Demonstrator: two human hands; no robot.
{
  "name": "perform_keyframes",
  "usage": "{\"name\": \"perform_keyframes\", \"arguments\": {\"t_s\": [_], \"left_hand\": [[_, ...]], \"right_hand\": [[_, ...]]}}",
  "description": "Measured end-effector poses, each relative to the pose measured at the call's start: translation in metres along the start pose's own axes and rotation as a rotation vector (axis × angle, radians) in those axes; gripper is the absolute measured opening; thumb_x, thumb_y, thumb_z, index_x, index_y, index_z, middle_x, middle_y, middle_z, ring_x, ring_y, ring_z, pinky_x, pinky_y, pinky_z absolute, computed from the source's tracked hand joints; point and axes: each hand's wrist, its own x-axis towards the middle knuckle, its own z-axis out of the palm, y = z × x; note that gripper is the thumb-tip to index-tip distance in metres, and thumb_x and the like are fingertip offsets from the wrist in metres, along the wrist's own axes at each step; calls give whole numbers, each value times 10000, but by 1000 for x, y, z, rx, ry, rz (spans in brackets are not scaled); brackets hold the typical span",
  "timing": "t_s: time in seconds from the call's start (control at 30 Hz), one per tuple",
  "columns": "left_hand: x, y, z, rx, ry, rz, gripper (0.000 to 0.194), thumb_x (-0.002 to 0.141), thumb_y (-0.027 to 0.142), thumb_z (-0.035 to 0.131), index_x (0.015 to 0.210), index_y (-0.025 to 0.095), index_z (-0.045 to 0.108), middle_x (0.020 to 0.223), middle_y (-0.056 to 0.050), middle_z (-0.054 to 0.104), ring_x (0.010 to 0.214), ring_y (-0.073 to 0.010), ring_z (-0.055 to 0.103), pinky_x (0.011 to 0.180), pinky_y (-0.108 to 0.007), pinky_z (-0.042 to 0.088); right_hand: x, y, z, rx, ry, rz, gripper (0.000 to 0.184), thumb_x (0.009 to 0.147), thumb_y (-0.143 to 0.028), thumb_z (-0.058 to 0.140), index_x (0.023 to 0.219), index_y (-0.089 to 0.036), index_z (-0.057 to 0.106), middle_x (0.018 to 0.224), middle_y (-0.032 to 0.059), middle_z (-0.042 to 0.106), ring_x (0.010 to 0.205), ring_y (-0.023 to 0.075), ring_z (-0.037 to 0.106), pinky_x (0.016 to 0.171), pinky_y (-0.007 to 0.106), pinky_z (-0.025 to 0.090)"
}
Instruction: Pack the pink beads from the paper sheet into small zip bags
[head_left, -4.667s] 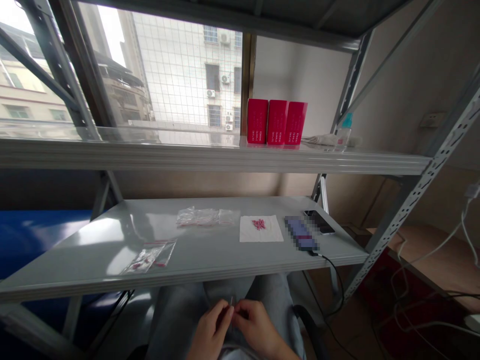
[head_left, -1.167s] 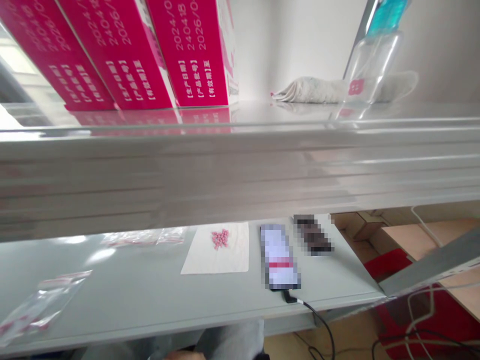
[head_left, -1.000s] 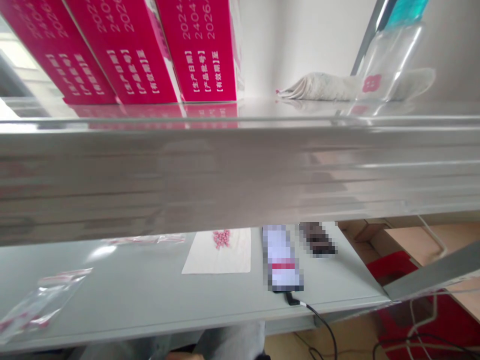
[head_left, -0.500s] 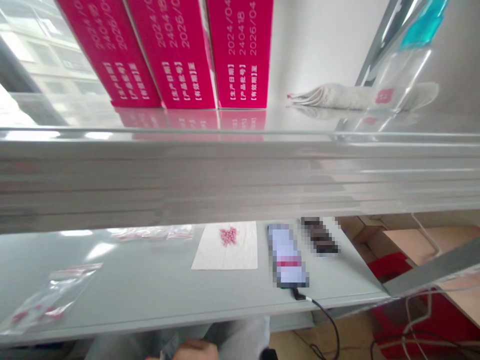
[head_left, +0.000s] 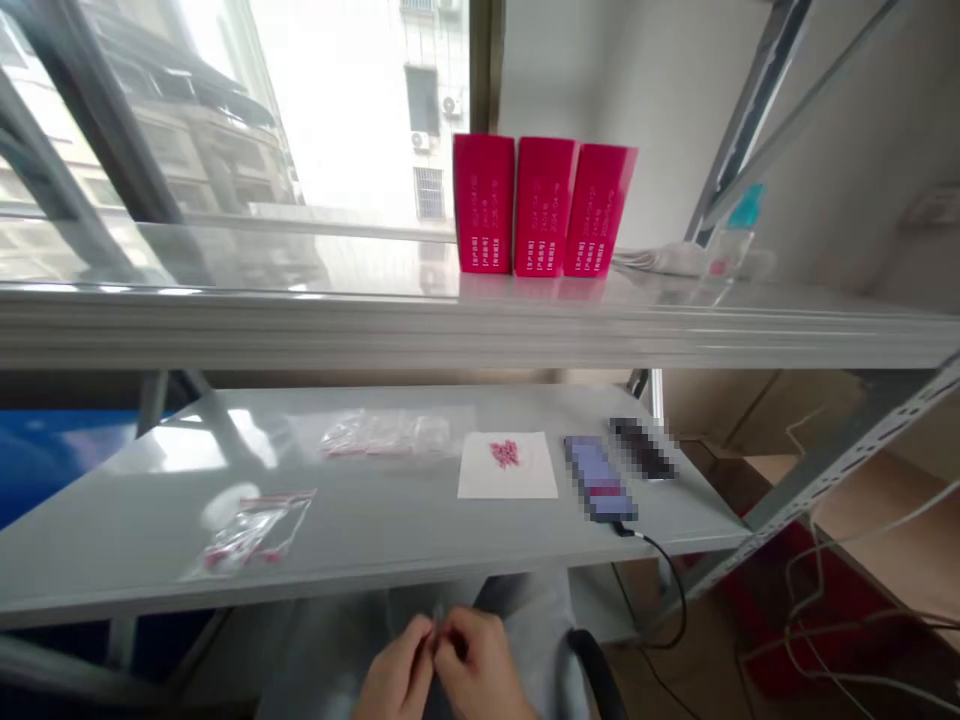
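Below the front edge of the lower shelf, above the lap, my left hand [head_left: 397, 672] and my right hand [head_left: 481, 665] meet with fingertips pinched. A faint, clear sliver shows between them; its kind is too blurred to tell. On the lower shelf [head_left: 375, 545] beyond, a small heap of pink pellets [head_left: 505, 453] rests on a white paper square [head_left: 474, 482]. To the left lies a clear plastic zip bag [head_left: 259, 525] with pink bits inside, beside a round white object [head_left: 225, 506]. Several flat clear bags [head_left: 386, 433] are spread farther back.
A blurred-out phone [head_left: 598, 475] with a black cable [head_left: 671, 565] lies right of the paper, beside a dark pixelated object [head_left: 641, 447]. The upper shelf's edge [head_left: 375, 335] crosses the view, bearing three crimson boxes [head_left: 547, 205], a folded cloth [head_left: 664, 258] and a teal-topped bottle [head_left: 731, 245].
The view has pulled back and risen, so the boxes look smaller and farther right. Both hands have come into fuller view, fingertips together; before, only part of them showed at the bottom edge.
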Motion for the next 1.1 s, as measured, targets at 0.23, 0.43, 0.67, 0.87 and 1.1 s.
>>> {"name": "perform_keyframes", "arguments": {"t_s": [0.23, 0.43, 0.67, 0.87, 1.1], "left_hand": [[-5, -1, 8, 148, -23, 11, 243, 951, 212, 339, 746, 256, 461, 753, -55, 675, 714, -209, 683, 685, -283, 480], [-9, -3, -6, 347, -81, -111, 229, 929, 102, 423, 850, 230, 596, 899, -94, 760, 916, -242, 737, 824, -301, 480], [-15, 23, -28, 396, -224, -169, 261, 941, 131, 447, 978, 193, 698, 1049, -120, 772, 1037, -262, 709, 883, -325, 466], [-16, 49, -36, 303, -382, -61, 220, 959, 218, 465, 903, 192, 677, 992, -81, 731, 980, -232, 670, 844, -304, 458], [-16, 29, -36, 179, -297, -19, 224, 949, 283, 453, 828, 219, 632, 915, -52, 704, 915, -230, 651, 809, -301, 457]], "right_hand": [[-17, 1, 9, -133, 154, -45, 222, 824, -145, 507, 626, -215, 438, 597, -21, 554, 562, 136, 517, 548, 224, 295], [-20, 16, 12, -240, 86, -78, 131, 815, -95, 536, 769, -217, 551, 637, -19, 618, 561, 147, 589, 554, 217, 331], [-29, 12, -14, -528, -265, -331, 227, 806, -54, 567, 856, -242, 685, 866, 7, 698, 722, 156, 676, 625, 207, 392], [-27, -15, -36, -597, -273, -206, 231, 880, -79, 598, 880, -239, 764, 890, 15, 718, 755, 145, 698, 634, 207, 404], [-29, -26, -24, -709, -184, -295, 157, 828, -104, 713, 773, -232, 785, 819, 14, 732, 650, 153, 686, 565, 232, 390]]}}
